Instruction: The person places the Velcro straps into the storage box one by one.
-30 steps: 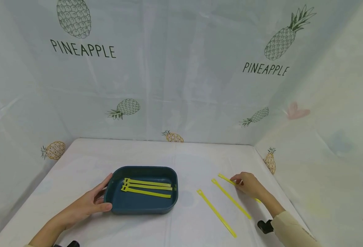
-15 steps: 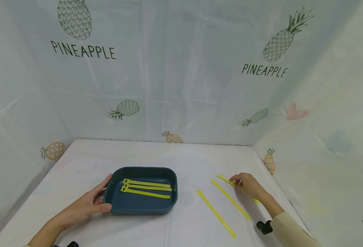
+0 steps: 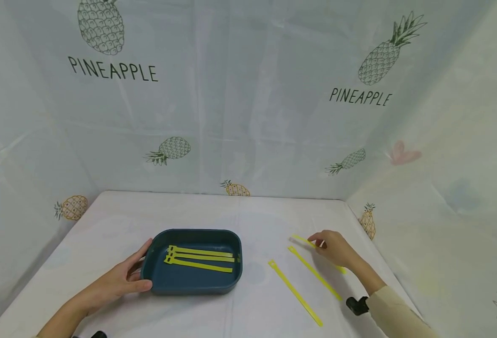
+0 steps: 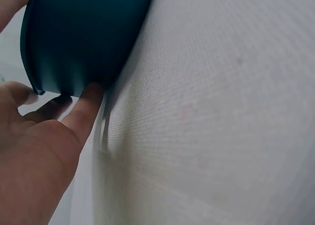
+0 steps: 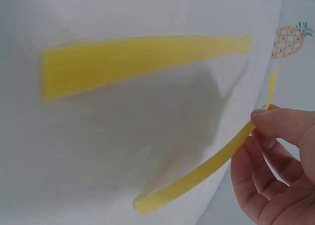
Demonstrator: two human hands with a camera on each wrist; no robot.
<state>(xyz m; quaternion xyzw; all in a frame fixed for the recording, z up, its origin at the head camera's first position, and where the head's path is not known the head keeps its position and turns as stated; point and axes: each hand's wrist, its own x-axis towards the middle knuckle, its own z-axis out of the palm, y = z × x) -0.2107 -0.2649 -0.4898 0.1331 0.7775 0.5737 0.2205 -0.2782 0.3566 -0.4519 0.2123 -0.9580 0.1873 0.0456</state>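
My left hand (image 3: 119,277) grips the left end of a dark teal rectangular tray (image 3: 191,287), thumb at the front corner and fingers towards the back. In the left wrist view, fingertips press on the wall of the tray (image 4: 88,43). Three yellow hook-and-loop cable ties (image 3: 199,266) with slotted heads lie inside it. My right hand (image 3: 335,249) pinches another yellow cable tie (image 5: 206,168) between thumb and fingers, lifted above the table with its shadow below. Two more ties, the near one (image 3: 297,294) and the middle one (image 3: 316,273), lie slanted on the table left of that hand.
A white cloth covers the table (image 3: 265,216). Pineapple-printed curtains (image 3: 248,117) hang behind it and along both sides. A black wrist camera mount (image 3: 357,305) sits under the right wrist, and another (image 3: 98,334) shows by the left forearm.
The right hand has raised the far cable tie off the table and shifted slightly left and away. The left hand and tray have stayed in place.
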